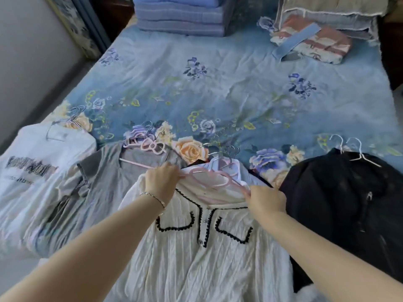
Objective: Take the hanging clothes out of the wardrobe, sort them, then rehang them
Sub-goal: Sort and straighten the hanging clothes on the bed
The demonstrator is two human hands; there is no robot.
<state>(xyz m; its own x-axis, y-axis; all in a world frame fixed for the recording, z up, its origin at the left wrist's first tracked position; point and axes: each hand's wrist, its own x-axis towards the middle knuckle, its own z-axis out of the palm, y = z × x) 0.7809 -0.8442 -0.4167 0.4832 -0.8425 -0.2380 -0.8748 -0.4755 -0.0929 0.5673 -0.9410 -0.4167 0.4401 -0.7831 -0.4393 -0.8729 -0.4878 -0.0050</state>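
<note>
Both forearms outstretched; left hand (161, 179) and right hand (266, 199) each pinch pink hanger (214, 179) ends, white blouse (202, 247) beneath grips.

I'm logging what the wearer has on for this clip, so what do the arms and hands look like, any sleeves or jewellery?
Both forearms are bare, with no sleeves in view. The left hand has a thin beaded bracelet at the wrist. The right hand shows no jewellery or gloves.
</note>
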